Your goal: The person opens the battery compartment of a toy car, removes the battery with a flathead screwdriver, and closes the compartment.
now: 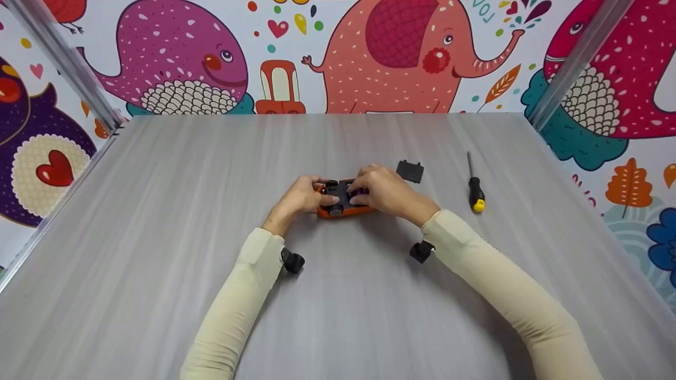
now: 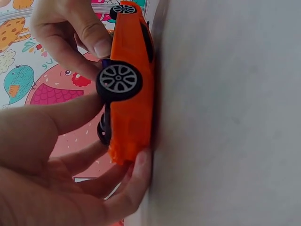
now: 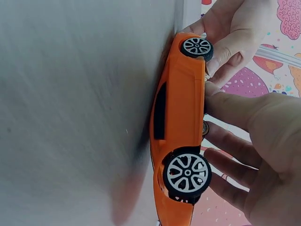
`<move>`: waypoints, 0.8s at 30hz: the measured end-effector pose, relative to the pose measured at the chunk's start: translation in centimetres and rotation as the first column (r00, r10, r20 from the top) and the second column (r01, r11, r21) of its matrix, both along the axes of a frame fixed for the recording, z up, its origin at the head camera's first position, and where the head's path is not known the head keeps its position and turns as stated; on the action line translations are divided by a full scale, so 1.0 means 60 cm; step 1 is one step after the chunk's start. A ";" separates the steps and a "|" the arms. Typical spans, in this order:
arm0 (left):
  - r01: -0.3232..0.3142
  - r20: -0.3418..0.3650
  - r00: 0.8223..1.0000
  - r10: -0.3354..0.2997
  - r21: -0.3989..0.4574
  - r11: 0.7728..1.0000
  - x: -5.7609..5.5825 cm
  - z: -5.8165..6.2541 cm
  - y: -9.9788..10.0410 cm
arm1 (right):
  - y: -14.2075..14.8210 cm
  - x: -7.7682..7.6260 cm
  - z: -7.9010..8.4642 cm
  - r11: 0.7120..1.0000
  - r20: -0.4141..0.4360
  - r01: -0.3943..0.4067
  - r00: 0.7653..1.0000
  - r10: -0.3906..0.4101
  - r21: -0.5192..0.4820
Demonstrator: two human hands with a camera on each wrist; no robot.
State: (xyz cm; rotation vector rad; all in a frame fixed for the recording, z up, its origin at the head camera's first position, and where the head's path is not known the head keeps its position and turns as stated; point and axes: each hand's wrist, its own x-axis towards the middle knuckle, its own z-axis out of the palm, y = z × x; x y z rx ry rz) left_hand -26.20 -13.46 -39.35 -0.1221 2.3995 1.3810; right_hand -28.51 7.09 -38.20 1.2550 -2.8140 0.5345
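Note:
An orange toy car lies upside down on the table, its black underside and wheels facing up. My left hand holds one end of it, thumb on the underside beside a wheel and fingers round the end. At the car's underside opening, my right hand has its thumb and index finger down, pinching a small purple piece that is mostly hidden by the fingers. The right wrist view shows the car's orange side with the other fingers of that hand spread along the underside.
Just beyond my right hand lies a flat black cover with small tabs. Farther right is a screwdriver with a black and yellow handle, its shaft pointing away. A patterned wall stands behind the grey table.

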 end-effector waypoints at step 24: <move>-0.006 -0.006 1.000 0.006 0.000 1.000 0.000 -0.003 0.001 | 0.000 -0.007 0.008 0.998 0.039 -0.056 0.998 0.055 0.002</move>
